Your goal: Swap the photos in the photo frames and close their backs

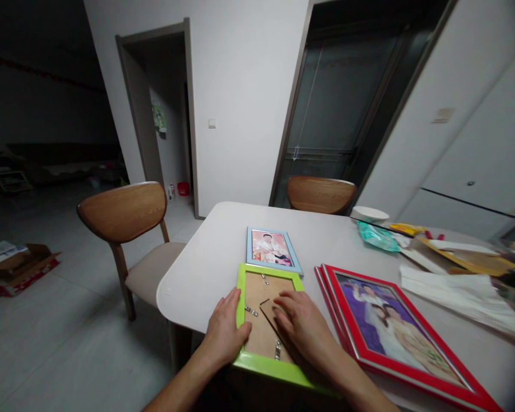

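Note:
A lime-green photo frame [241,297] lies face down at the near edge of the table. Its brown backing board [257,335] faces up, with metal turn clips [251,311] and a stand flap outlined by a dark slit. My left hand [225,329] grips the frame's left side, thumb over the edge. Across the right side of the frame lies my right hand [298,320], closed over it with bent fingertips on the backing; its thumb and whatever is under the palm are hidden. Just beyond the green frame is a light-blue framed photo [272,249], face up.
To the right, red framed pictures [395,326] are stacked on the white table [197,269]. Farther right are a teal packet [377,236], a white bowl [369,214], white wrapping [459,294] and a yellow envelope [467,257]. Wooden chairs [124,212] stand left and behind.

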Tool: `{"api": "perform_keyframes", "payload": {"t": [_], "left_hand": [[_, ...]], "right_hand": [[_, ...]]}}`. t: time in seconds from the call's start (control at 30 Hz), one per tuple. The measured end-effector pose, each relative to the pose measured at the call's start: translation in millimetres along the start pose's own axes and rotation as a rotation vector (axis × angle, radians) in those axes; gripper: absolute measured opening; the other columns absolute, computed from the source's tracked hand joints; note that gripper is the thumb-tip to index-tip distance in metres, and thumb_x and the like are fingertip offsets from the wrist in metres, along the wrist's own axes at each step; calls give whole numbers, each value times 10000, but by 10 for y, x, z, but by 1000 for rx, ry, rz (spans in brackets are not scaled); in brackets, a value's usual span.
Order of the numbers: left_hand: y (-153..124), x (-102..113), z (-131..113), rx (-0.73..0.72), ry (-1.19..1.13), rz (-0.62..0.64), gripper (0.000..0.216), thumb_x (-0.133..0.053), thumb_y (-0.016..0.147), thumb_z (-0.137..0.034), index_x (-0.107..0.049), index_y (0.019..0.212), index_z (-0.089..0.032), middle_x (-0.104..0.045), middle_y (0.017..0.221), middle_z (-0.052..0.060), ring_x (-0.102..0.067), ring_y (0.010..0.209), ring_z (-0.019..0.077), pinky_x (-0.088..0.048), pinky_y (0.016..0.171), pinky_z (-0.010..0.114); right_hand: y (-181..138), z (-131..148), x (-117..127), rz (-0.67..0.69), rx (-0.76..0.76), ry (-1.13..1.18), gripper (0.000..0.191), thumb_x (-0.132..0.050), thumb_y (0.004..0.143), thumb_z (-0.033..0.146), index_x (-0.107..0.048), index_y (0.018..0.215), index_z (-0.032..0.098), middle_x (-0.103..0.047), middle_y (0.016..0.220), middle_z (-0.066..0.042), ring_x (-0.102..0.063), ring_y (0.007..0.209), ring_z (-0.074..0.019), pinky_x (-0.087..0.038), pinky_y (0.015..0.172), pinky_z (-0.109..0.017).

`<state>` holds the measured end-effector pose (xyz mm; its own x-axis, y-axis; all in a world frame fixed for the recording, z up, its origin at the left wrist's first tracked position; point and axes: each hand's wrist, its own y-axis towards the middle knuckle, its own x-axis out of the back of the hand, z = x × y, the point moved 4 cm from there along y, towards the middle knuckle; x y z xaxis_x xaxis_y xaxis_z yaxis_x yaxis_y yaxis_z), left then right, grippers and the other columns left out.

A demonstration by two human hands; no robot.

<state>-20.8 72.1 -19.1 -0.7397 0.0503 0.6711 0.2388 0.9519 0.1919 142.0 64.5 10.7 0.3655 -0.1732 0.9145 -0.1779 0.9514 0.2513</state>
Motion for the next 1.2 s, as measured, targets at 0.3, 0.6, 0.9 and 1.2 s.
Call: {"api": "perform_keyframes", "payload": {"t": [0.3,0.6,0.9,1.2], "left_hand": [[2,-29,37,-29,-2,-37,563,-474,650,-176,-379,1203,-127,-407,1261,106,-360,1160,208,-236,1000,357],[-10,-73,40,-40,32,-24,592,-458,638,-171,-370,1214,-66,-380,1277,123,-338,1173,213,-232,1010,316],[-5,-79,46,-31,29,-27,602,-458,631,-170,-366,1220,-87,-393,1273,98,-356,1159,205,-243,1003,302],[10,-90,32,-58,29,-27,587,-452,639,-168,-374,1214,-87,-393,1273,97,-353,1164,198,-248,1002,295]], "right_hand": [[229,408,-247,23,73,-8,175,-466,750,267,-613,699,186,-572,765,-57,-496,773,-161,-338,725,-258],[332,266,-325,9,25,34,200,-432,757,238,-608,696,166,-579,714,-49,-508,669,-135,-347,621,-219],[516,-226,-263,-72,-125,-62,274,-382,787,263,-620,883,167,-581,856,-80,-491,831,-173,-325,735,-258],[564,-219,-306,-65,-146,-82,249,-411,771,297,-621,898,253,-552,869,-54,-463,842,-190,-322,676,-276]]}}
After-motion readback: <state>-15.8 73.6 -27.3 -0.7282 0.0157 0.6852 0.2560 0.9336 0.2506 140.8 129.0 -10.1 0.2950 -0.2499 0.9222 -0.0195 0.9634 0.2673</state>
